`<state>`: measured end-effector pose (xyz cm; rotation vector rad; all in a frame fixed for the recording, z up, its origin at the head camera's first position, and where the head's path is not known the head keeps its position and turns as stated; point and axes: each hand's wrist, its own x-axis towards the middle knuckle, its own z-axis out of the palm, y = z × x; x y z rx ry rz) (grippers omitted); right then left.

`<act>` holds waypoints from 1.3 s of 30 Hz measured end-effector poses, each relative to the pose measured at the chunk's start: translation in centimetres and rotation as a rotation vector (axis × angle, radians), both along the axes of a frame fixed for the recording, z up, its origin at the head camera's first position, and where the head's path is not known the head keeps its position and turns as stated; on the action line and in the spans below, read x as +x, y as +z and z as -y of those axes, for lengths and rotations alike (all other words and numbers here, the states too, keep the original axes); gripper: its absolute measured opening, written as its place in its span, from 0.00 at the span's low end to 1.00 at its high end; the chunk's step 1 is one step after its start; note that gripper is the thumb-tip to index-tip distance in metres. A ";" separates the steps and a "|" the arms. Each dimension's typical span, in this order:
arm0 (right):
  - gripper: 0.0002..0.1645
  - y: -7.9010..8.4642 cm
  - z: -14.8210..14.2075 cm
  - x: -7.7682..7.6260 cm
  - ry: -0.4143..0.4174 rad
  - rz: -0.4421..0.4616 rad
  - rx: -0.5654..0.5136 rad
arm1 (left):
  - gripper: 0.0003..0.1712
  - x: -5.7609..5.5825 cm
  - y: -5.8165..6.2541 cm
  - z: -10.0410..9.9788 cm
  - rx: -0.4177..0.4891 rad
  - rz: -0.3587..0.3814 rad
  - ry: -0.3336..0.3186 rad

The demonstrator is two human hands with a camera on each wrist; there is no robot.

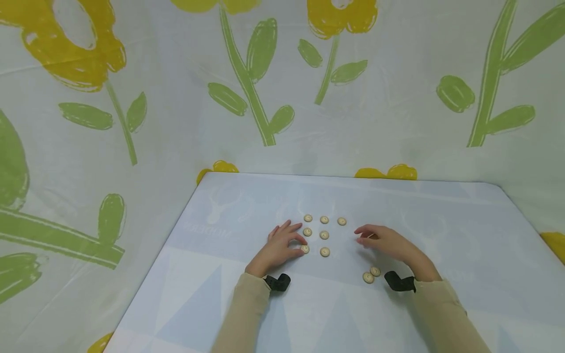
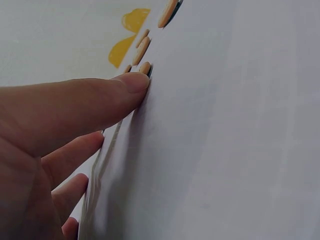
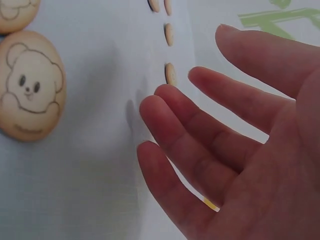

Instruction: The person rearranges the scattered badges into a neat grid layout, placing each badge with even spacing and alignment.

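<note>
With its thumb and index finger, my left hand (image 1: pixel 279 247) pinches the edges of a round bear-face biscuit (image 1: pixel 305 249) lying on the table, at the near left corner of a group of such biscuits. The left wrist view shows the thumb (image 2: pixel 112 97) against that biscuit's edge. To its right lies another biscuit (image 1: pixel 324 252), and a biscuit (image 1: pixel 307 232) lies just behind it. My right hand (image 1: pixel 388 241) hovers over the table right of the group, fingers loosely bent, holding nothing. Nearer to me, two biscuits (image 1: pixel 368 278) lie touching or nearly touching beside the right wrist.
A back row of three biscuits, its middle one (image 1: pixel 324 220) included, lies farther off. The table (image 1: pixel 194 304) has a pale blue and white patterned top. A flower-printed cloth (image 1: pixel 172 122) hangs behind and at the left. Each wrist wears a black camera mount (image 1: pixel 278 283).
</note>
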<state>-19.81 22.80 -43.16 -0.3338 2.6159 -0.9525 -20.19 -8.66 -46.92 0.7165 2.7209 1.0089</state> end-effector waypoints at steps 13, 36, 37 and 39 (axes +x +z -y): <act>0.22 -0.3 -1.0 1.7 0.004 0.013 -0.047 | 0.08 0.0 -0.2 0.0 -0.018 -0.014 -0.004; 0.18 -0.8 -2.1 2.2 0.100 0.019 -0.026 | 0.08 0.0 -0.2 0.1 -0.035 -0.027 -0.002; 0.18 -0.7 -2.1 2.2 0.110 0.024 -0.023 | 0.08 0.0 -0.2 0.1 -0.036 -0.028 -0.002; 0.18 -0.6 -2.3 2.2 0.126 0.033 -0.015 | 0.09 0.0 -0.2 0.0 -0.039 -0.031 -0.001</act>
